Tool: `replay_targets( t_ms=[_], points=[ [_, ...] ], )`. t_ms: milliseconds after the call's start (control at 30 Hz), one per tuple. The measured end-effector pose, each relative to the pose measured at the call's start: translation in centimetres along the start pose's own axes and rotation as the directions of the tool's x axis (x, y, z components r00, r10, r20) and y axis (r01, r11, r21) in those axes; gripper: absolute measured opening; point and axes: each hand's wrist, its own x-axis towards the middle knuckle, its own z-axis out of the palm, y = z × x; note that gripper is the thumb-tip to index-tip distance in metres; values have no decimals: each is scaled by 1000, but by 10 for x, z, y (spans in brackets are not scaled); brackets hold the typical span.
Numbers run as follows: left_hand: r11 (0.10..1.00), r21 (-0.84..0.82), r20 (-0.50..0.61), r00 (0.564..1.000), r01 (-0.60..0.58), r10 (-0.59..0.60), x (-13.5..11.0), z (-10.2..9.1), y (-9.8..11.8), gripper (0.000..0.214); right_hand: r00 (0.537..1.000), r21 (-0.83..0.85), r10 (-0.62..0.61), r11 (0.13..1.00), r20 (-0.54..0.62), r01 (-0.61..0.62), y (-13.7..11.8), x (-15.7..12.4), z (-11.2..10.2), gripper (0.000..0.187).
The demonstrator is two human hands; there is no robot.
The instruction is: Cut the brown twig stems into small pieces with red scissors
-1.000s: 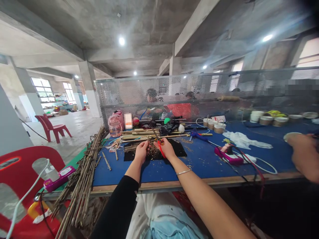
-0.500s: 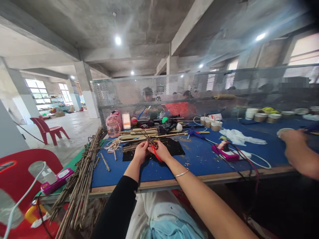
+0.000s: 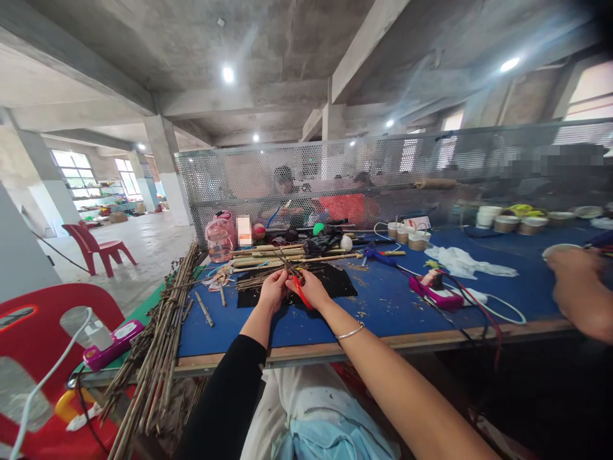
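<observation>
My right hand is closed around the red handles of a pair of scissors, whose blades point up and to the left. Close against it, my left hand has its fingers pinched together; what they hold, perhaps a thin twig, is too small to make out. Both hands are over a black cloth on the blue tabletop. Thin twigs lie on the cloth just left of my fingers. Behind it are longer pale sticks.
A bundle of long twigs hangs over the table's left edge. A blue glue gun, a purple power strip and a white plastic bag lie to the right. A co-worker's hand is at far right. A perforated metal screen stands behind.
The view has shifted slightly. My hands stay together over the black cloth, with the scissors still in my right hand.
</observation>
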Motion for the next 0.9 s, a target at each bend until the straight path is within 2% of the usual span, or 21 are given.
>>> replay_targets(
  t_ms=[200, 367, 733, 900],
  points=[
    [1000, -7, 25, 999, 21, -20, -2, 3, -1, 33, 998, -28, 42, 999, 43, -41, -1, -2, -2, 32],
    [1000, -25, 21, 1000, 7, -7, -2, 4, 0, 34, 997, -73, 53, 996, 51, -49, 0, -2, -2, 38],
    [999, 41, -81, 997, -15, 19, 5, -3, -3, 37, 993, -198, 114, 974, 10, -110, 1, -1, -2, 45],
    [998, 59, -107, 994, -29, 36, 7, -5, -5, 41, 993, -197, 101, 976, 59, -88, 0, -1, -3, 43]
  ],
)
